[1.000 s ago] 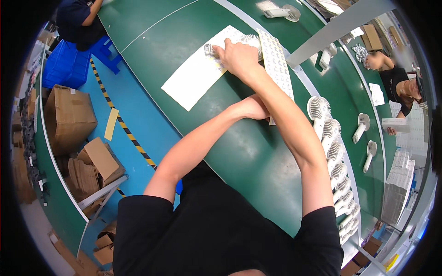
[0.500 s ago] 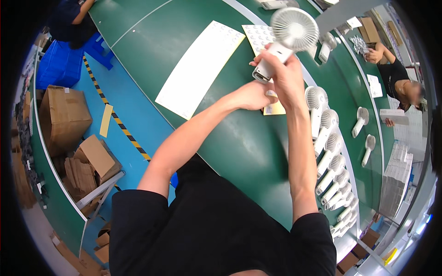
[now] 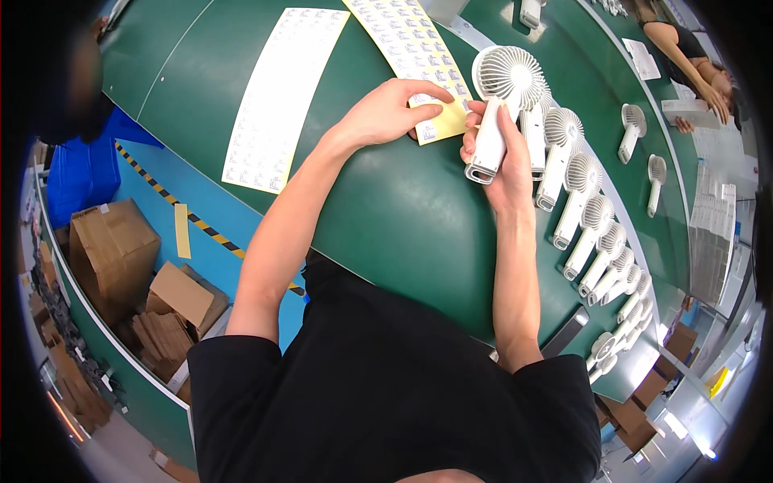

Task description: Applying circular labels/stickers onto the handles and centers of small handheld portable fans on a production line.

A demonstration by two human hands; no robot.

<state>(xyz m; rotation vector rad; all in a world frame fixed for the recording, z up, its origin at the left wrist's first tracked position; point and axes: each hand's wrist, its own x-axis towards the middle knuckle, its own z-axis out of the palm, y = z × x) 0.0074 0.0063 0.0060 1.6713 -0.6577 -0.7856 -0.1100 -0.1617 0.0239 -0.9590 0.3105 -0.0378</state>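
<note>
A smooth white plastic handheld fan (image 3: 492, 133), its round head ribbed with fine radiating slats, tilted above a glossy green table (image 3: 386, 229). The right hand (image 3: 511, 169) had closed firmly around its flat-ended handle. The left hand (image 3: 390, 113) curved over the lower end of a thin, yellow-edged label sheet (image 3: 412, 50), thumb and forefinger slightly parted; whether they held anything could not be told. A long, pale paper sheet (image 3: 283, 105) lay to the left. Similar fans (image 3: 568, 161) slanted in a row at right. Beyond the table stood a bulky brown cardboard box (image 3: 115, 245), its contents hidden, near flattened cardboard pieces (image 3: 161, 342).
</note>
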